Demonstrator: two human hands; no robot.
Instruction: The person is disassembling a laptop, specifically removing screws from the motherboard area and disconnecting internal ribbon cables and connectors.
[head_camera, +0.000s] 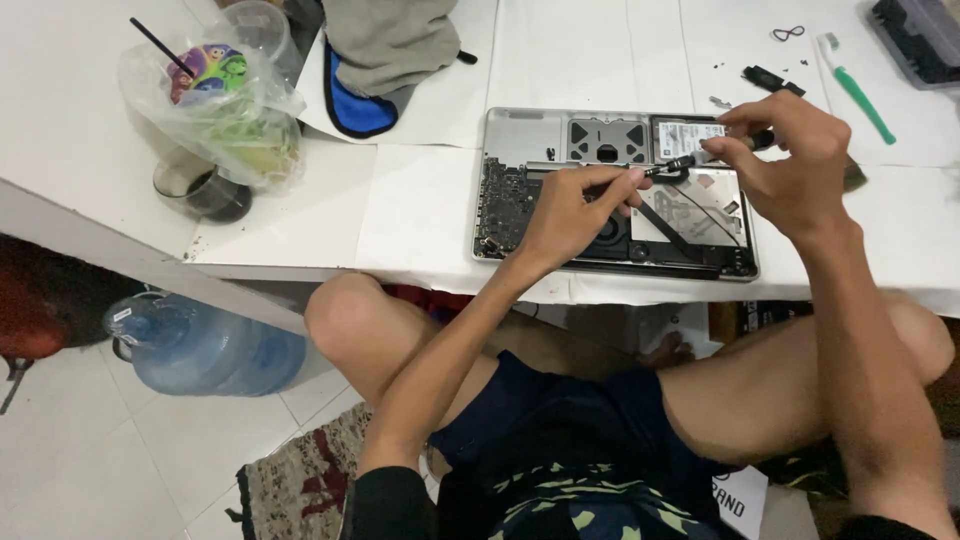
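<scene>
The opened laptop (560, 190) lies bottom-up at the centre top of the frame, near the front edge of the white table (420, 210), its circuit board and dark fan exposed. Your right hand (795, 165) hovers over its upper right corner, fingers closed together around a slim dark tool (700, 157) whose tip points left over the silver drive bay. Your left hand (580, 205) rests on the middle of the laptop, fingertips pinched together right at the tool's tip, touching a small part there; what exactly they pinch is too small to tell. A black flat cable (668, 232) runs diagonally just below both hands. To the upper right of the frame lie a green-and-white toothbrush (855, 92), a small black part (768, 78) and a dark case (920, 35) at the corner, all apart from your hands. At the upper left, well apart, stand a plastic bag with a colourful cup (215, 95) and a dark glass (205, 190); a grey and blue cloth (380, 55) lies above the laptop. A large water bottle (205, 345) sits on the floor at the lower left.
</scene>
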